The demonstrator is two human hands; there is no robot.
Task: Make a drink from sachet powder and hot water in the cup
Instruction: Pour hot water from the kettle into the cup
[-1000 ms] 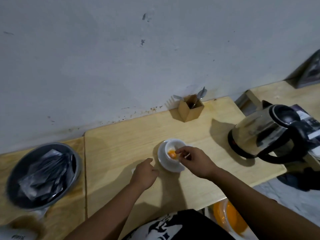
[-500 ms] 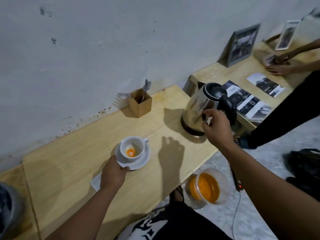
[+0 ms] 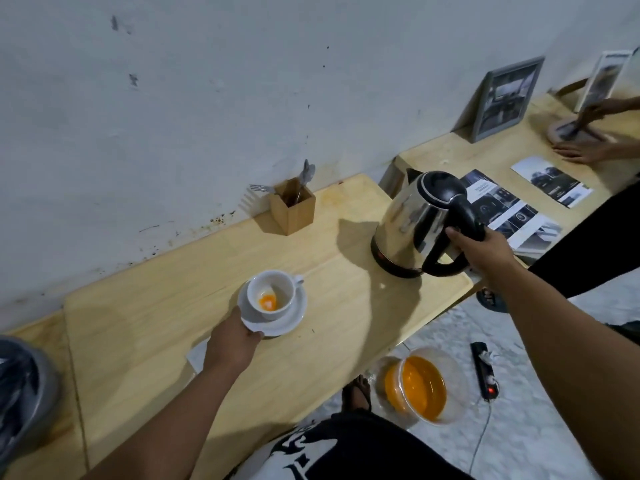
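Note:
A white cup (image 3: 273, 292) with orange powder (image 3: 268, 301) in its bottom stands on a white saucer (image 3: 292, 315) near the middle of the wooden table (image 3: 156, 323). My left hand (image 3: 231, 344) grips the saucer's near left rim. A steel kettle (image 3: 414, 223) with a black lid and handle stands on the table's right end. My right hand (image 3: 483, 249) is closed around the kettle's black handle. A torn white sachet (image 3: 197, 355) lies partly hidden under my left wrist.
A wooden holder (image 3: 293, 207) with a fork and spoons stands by the wall. A grey bowl (image 3: 24, 386) of sachets sits far left. On the floor are a tub of orange liquid (image 3: 420, 389) and a power strip (image 3: 485, 375). Another person's hands (image 3: 581, 150) work at the right table.
My right hand left the cup, reached right and has closed on the kettle handle. My left hand moved to the saucer rim. The view swung right.

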